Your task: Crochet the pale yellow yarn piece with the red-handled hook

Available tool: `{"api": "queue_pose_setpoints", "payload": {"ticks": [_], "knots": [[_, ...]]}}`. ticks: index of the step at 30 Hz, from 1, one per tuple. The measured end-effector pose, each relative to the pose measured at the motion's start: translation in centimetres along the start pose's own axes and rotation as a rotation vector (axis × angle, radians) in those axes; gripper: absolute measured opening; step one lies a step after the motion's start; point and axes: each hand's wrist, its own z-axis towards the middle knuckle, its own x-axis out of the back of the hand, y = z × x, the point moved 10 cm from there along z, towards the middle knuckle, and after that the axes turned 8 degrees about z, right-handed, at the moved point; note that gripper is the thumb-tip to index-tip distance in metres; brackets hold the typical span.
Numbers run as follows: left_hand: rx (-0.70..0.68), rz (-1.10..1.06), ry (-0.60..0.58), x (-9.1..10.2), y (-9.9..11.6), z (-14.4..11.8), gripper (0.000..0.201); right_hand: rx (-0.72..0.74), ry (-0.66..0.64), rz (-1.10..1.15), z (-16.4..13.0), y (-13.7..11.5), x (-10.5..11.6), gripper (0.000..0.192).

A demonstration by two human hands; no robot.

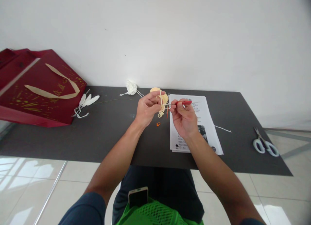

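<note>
My left hand (147,107) holds a small pale-yellow crochet piece (162,100) above the dark table, with yarn looped over its fingers. My right hand (184,117) grips a crochet hook with a red handle (183,103), its metal tip pointing left into the yellow piece. The two hands are close together over the table's middle. A strand of white yarn runs from the work back to a small white yarn ball (131,87) near the wall.
A stack of printed sheets (206,121) lies under my right hand. A small orange stitch marker (158,124) rests on the dark table (109,137). White-handled scissors (264,144) lie far right. A red gift bag (36,89) and white feathers (86,102) sit left. A phone (138,196) is on my lap.
</note>
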Motion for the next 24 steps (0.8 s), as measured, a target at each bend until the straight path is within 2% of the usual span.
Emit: {"api": "queue_pose_setpoints", "payload": {"ticks": [3, 7, 13, 20, 24], "knots": [[-0.041, 0.045, 0.055, 0.5, 0.2, -0.1, 0.035, -0.020, -0.021, -0.012, 0.1, 0.3, -0.1, 0.016], [-0.066, 0.053, 0.050, 0.3, 0.4, -0.3, 0.031, -0.007, 0.060, 0.009, 0.1, 0.2, 0.5, 0.017], [-0.109, 0.083, 0.080, 0.1, 1.1, -0.5, 0.035, -0.015, 0.048, 0.003, 0.0, 0.4, 0.0, 0.014], [-0.135, 0.088, 0.058, -0.1, 1.3, -0.7, 0.036, -0.048, 0.109, 0.079, 0.0, 0.6, 0.3, 0.017], [-0.200, 0.114, 0.032, 0.2, 1.0, -0.4, 0.048, -0.062, 0.118, 0.100, -0.2, 0.5, -0.1, 0.020]]}}
